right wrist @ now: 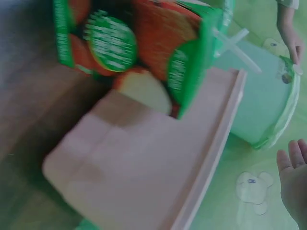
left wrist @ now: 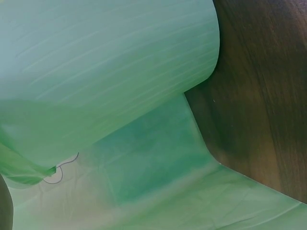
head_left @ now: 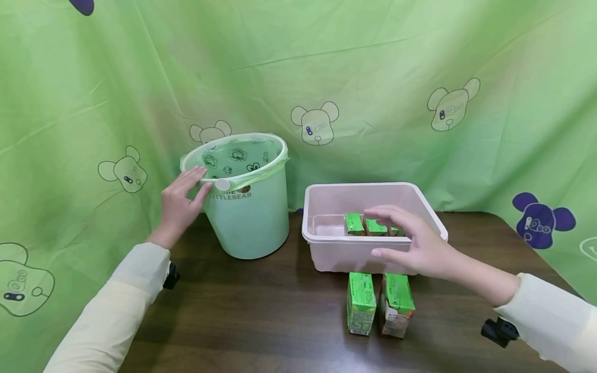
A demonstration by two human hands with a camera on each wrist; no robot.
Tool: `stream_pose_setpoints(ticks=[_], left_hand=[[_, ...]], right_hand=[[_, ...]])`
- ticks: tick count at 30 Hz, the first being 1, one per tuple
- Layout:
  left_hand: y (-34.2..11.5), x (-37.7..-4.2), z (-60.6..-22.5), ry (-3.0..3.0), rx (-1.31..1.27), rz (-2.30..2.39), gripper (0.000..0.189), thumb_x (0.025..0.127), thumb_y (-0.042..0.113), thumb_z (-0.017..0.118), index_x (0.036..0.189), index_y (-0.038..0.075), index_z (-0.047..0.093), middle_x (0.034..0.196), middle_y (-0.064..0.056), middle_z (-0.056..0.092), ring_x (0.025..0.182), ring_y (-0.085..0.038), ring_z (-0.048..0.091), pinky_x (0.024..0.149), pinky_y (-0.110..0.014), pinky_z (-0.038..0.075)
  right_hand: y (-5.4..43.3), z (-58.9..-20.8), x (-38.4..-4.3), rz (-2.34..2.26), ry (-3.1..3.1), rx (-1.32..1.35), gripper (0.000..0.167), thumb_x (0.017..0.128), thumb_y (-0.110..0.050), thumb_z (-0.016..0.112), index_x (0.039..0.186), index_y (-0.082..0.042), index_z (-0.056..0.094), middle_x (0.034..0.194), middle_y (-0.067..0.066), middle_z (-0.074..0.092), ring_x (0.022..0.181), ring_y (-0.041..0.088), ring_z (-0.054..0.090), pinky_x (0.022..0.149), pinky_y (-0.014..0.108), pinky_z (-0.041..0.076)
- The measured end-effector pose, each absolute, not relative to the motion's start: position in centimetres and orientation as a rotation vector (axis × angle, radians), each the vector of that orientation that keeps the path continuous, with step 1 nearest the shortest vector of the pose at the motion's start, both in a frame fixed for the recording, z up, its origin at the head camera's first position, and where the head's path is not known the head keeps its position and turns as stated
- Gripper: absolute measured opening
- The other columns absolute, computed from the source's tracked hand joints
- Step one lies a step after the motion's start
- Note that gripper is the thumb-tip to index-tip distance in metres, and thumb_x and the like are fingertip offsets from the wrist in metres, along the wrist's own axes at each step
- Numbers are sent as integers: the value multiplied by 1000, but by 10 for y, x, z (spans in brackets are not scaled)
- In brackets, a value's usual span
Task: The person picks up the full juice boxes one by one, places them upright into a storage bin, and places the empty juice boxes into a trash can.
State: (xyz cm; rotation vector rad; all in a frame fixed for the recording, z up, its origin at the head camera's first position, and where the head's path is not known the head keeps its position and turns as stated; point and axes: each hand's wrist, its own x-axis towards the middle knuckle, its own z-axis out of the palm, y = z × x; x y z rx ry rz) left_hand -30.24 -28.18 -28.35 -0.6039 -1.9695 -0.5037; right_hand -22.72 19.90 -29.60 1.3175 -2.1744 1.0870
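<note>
My left hand (head_left: 184,194) rests on the near left rim of a mint-green trash bin (head_left: 247,223), fingers over the edge and thumb apart from them. A patterned green liner bag (head_left: 238,155) covers the bin's inside and folds over its rim. With fingers and thumb spread and nothing between them, my right hand (head_left: 415,243) hovers over the front edge of a pink plastic basin (head_left: 322,256). Below it, two green-topped juice boxes (head_left: 361,303) stand side by side on the table. Fruit pictures and a white straw show on a juice box (right wrist: 144,48) in the right wrist view.
Several more green-topped juice boxes (head_left: 354,224) sit inside the basin, partly hidden by my right hand. The bin stands left of the basin on a dark wooden table (head_left: 289,326). A green cloth (head_left: 373,62) with bear heads hangs behind.
</note>
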Motion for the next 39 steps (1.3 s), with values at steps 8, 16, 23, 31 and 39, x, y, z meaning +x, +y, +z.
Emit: stream_pose_setpoints(ticks=[8, 16, 23, 31, 39], left_hand=[[-281, -300, -282, -2000, -588, -504, 38, 89, 20, 68, 123, 1, 65, 127, -16, 61, 120, -33, 57, 110, -36, 36], [-281, -298, -281, -2020, -593, -503, 39, 90, 20, 68, 124, 1, 64, 129, -15, 60, 122, -32, 55, 110, -37, 36], [-281, -298, -281, -2024, -590, -487, 39, 90, 21, 67, 124, 1, 64, 129, -15, 60, 121, -32, 56, 110, -37, 36], [-281, -299, -281, -2039, -586, -488, 39, 91, 21, 68, 125, 2, 63, 130, -15, 59, 122, -32, 55, 110, -37, 36], [-282, -300, -283, -2030, -593, -499, 39, 90, 19, 69, 125, 2, 63, 130, -15, 59, 122, -32, 55, 110, -37, 35]], right_hand=[[219, -321, -212, 1128, -2278, 1319, 71, 72, 3, 82, 136, -2, 51, 132, 9, 55, 121, 15, 51, 100, 21, 42], [232, -341, -206, 1097, -2272, 1389, 77, 68, -2, 86, 136, 0, 49, 133, 14, 54, 124, 15, 47, 99, 18, 39], [241, -359, -207, 1118, -2270, 1443, 79, 68, -8, 87, 137, 1, 48, 134, 14, 54, 123, 16, 50, 99, 16, 39], [248, -374, -209, 1099, -2340, 1460, 78, 71, -14, 86, 137, -1, 48, 133, 4, 55, 122, 15, 51, 101, 13, 35], [249, -382, -205, 999, -2489, 1375, 79, 74, -28, 85, 141, -12, 46, 137, -4, 51, 128, 9, 44, 103, 12, 30]])
